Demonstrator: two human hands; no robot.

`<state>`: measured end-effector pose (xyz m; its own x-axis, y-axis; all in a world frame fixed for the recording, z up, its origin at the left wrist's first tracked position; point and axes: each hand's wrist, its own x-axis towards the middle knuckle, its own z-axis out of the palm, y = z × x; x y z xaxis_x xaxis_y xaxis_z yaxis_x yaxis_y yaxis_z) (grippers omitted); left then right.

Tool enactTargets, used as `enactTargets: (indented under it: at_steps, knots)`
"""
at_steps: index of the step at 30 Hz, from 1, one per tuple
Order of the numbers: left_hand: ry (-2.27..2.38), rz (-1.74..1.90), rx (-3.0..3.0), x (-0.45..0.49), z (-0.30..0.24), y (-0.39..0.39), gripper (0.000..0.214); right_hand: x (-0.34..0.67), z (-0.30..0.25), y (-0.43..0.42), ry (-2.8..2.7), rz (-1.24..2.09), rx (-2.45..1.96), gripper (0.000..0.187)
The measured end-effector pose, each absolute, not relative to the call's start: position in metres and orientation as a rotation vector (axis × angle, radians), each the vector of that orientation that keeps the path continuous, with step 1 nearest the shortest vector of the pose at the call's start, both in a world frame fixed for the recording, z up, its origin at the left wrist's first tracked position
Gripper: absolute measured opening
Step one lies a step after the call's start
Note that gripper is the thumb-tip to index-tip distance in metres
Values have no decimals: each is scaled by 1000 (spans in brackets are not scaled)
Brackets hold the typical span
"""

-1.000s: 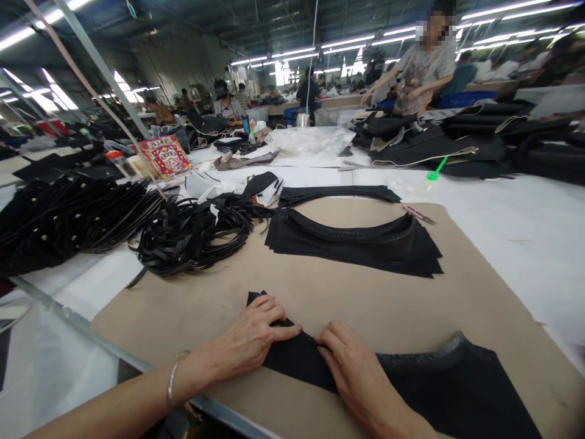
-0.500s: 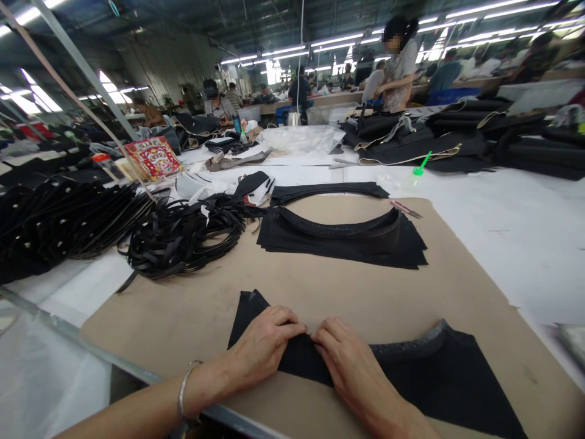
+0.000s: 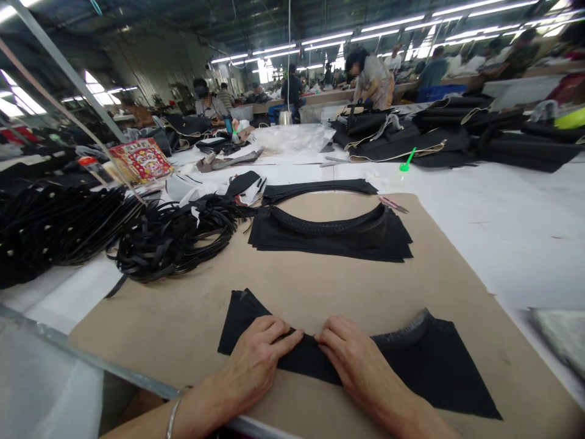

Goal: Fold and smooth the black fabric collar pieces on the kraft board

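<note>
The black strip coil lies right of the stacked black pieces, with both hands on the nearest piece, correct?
No: the black strip coil lies left of the stacked black pieces, as the head view shows. The left hand and right hand are on the nearest black piece.

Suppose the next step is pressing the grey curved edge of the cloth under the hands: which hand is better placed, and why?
Probably the right hand: it rests on the cloth beside the grey edge; the left hand is farther off, toward the other end.
</note>
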<state>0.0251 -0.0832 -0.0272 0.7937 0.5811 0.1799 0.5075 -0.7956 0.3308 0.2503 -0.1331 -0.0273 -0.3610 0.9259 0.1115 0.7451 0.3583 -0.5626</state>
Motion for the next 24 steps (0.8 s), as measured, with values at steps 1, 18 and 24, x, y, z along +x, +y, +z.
enactTargets:
  at_steps: [1, 18, 24]
  knots:
    - [851, 387, 2731, 27, -26, -84, 40, 253, -27, -134, -2219, 594, -1453, 21]
    - [760, 486, 2626, 57, -27, -94, 40, 286, -25, -149, -2338, 422, -1393, 20]
    - [692, 462, 2698, 65, -33, -101, 40, 287, -28, -151, -2343, 361, -1371, 19]
